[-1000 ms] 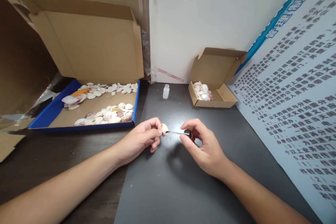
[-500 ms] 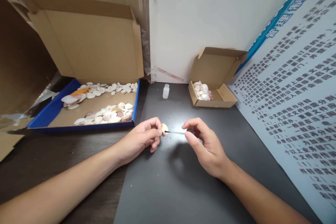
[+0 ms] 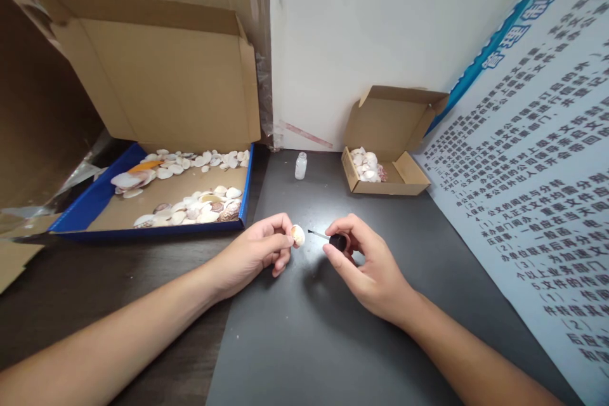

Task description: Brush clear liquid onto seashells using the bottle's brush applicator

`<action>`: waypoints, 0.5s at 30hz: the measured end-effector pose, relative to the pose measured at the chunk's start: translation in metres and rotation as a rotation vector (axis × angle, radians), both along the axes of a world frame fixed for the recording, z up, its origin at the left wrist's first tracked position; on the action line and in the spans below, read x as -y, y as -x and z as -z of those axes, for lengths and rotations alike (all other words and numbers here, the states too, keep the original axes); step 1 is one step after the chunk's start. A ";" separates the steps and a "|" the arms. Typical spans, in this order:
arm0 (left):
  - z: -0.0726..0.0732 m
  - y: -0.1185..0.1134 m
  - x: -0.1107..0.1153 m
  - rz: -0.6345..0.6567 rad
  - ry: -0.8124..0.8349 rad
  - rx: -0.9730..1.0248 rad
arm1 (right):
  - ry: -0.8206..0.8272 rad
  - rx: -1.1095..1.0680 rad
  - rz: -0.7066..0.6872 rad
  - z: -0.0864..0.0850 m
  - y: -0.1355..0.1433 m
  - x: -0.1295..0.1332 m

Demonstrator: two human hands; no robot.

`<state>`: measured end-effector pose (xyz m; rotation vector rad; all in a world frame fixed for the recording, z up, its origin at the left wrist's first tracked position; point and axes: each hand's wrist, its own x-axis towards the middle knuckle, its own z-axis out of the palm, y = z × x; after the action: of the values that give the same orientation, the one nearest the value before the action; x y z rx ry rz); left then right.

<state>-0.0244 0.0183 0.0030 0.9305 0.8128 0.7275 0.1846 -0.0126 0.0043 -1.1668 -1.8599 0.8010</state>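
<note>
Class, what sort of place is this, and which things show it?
A tabletop work corner, perhaps for crafts in an office: a blue-sided box of seashells, a small open bottle on a dark surface, and a large printed notice.

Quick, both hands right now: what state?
Left hand: closed, holding a shell between its fingers.
Right hand: closed, holding a brush by its black cap.

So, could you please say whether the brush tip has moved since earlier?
Yes: the brush tip has shifted right against the bottle, and now sits apart from the shell.
</note>
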 end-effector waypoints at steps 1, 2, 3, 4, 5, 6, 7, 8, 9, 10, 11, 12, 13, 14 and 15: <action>0.000 0.000 0.000 0.003 -0.001 -0.001 | 0.005 -0.010 -0.002 0.000 0.000 0.000; 0.001 0.000 0.000 0.008 -0.002 -0.001 | 0.014 -0.022 -0.006 0.000 0.000 0.000; 0.001 0.000 0.000 0.014 -0.002 -0.002 | 0.024 -0.029 -0.008 0.000 0.000 0.000; 0.001 0.000 0.000 0.019 -0.002 -0.003 | 0.031 -0.031 -0.008 0.000 0.000 0.000; 0.002 0.000 -0.001 0.020 -0.004 -0.002 | 0.035 -0.024 -0.005 0.000 0.000 0.000; 0.002 0.000 -0.001 0.020 -0.006 -0.001 | 0.035 -0.012 0.002 0.001 0.001 0.000; 0.002 0.000 -0.001 0.020 -0.008 -0.001 | 0.032 0.002 0.011 0.001 0.001 -0.001; 0.001 0.000 -0.001 0.020 -0.009 -0.001 | 0.027 0.013 0.022 0.001 0.002 -0.001; 0.001 0.000 -0.001 0.019 -0.011 -0.002 | 0.020 0.016 0.032 0.001 0.002 -0.001; 0.001 0.000 -0.001 0.019 -0.012 -0.002 | 0.017 0.013 0.037 0.001 0.002 0.000; 0.000 0.000 -0.001 0.020 -0.012 -0.002 | 0.015 0.005 0.037 0.000 0.001 0.000; 0.000 0.000 -0.001 0.019 -0.012 -0.002 | 0.016 -0.005 0.032 0.000 0.001 0.000; 0.000 0.000 0.000 0.018 -0.011 -0.002 | 0.019 -0.014 0.025 0.000 0.001 0.000; 0.001 0.001 0.000 0.018 -0.010 -0.003 | 0.022 -0.019 0.014 0.000 0.001 0.000; 0.001 0.001 0.000 0.018 -0.010 -0.003 | 0.021 -0.019 0.010 0.000 0.001 0.000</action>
<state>-0.0254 0.0187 0.0021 0.9467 0.8026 0.7150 0.1841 -0.0129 0.0046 -1.1768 -1.8332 0.8257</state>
